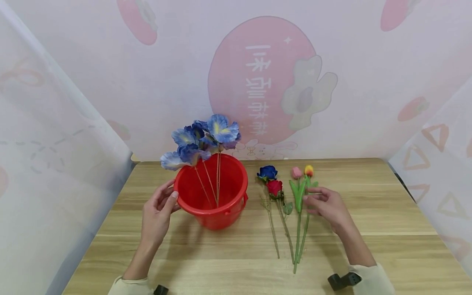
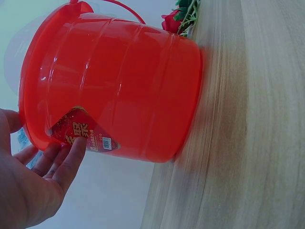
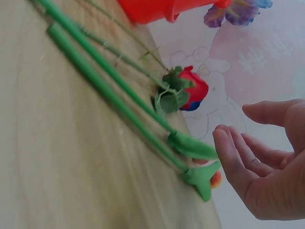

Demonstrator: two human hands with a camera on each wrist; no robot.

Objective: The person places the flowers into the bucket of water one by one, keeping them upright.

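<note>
A red plastic bucket (image 1: 210,215) stands upright on the table, with several blue irises (image 1: 200,141) leaning inside it. At its left side, my left hand (image 1: 157,211) holds the rim, thumb at the edge and fingers against the outer wall. A label (image 2: 83,131) shows beside those fingers in the left wrist view. To the right lie a pink tulip (image 1: 296,172) and an orange-yellow tulip (image 1: 309,170) with green stems. My right hand (image 1: 328,207) hovers by their leaves, thumb and fingers apart, nothing held; a gap shows in the right wrist view.
A red rose (image 1: 274,188) and a blue rose (image 1: 267,172) lie between the bucket and the tulips, stems toward the front. A printed cloth backdrop (image 1: 177,73) rises behind the wooden table (image 1: 239,274), with cloth on both sides.
</note>
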